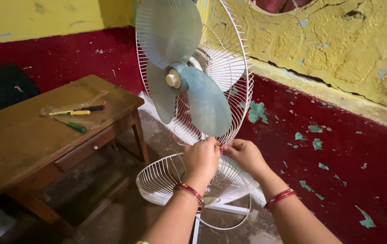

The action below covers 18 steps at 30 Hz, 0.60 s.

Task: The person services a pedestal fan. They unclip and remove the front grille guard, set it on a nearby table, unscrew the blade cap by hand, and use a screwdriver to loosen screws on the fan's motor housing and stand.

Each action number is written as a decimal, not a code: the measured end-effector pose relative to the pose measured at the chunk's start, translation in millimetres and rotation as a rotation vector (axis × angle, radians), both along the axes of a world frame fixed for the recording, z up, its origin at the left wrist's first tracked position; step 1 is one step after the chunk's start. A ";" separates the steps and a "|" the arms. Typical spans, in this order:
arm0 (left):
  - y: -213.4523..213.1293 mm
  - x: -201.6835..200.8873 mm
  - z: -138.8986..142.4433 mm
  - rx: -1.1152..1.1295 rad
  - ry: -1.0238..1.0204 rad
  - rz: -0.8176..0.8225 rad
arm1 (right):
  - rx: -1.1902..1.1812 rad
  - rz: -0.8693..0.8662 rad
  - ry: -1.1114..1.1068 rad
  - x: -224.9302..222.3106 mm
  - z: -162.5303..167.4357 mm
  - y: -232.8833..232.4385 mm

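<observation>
A pedestal fan with pale blue blades (pixel 189 86) and a cream hub stands in front of me, its white wire rear guard (pixel 241 90) behind the blades. The white front guard (pixel 166 178) hangs open below, tilted down. My left hand (pixel 201 157) and my right hand (pixel 245 154) meet at the bottom rim where the two guards join, fingers pinched on the wire around a small red clip. Both wrists wear red bangles.
A wooden table with a drawer (pixel 35 135) stands to the left, bearing a yellow-handled screwdriver (pixel 73 112) and a green-handled one (pixel 75 127) on clear plastic. A peeling red and yellow wall (pixel 338 135) runs close on the right. The concrete floor (pixel 121 212) lies below.
</observation>
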<state>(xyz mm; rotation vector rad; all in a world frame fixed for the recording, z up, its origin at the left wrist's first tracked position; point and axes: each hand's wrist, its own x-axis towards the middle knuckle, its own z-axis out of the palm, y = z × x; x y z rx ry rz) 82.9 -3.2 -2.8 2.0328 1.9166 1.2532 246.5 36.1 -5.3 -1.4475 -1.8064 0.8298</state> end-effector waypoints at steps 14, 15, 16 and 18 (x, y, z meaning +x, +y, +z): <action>-9.2 1.3 3.4 0.041 -0.011 0.049 | -0.037 -0.056 0.324 -2.3 -30.7 8.0; -9.6 1.6 4.0 0.028 0.002 0.053 | -0.020 -0.072 0.317 -4.0 -30.8 5.6; -10.0 1.6 4.1 0.014 0.016 0.056 | -0.003 -0.090 0.310 -5.9 -30.6 2.3; -9.5 1.6 4.0 0.048 0.014 0.048 | 0.016 -0.137 0.262 -10.1 -28.2 -5.6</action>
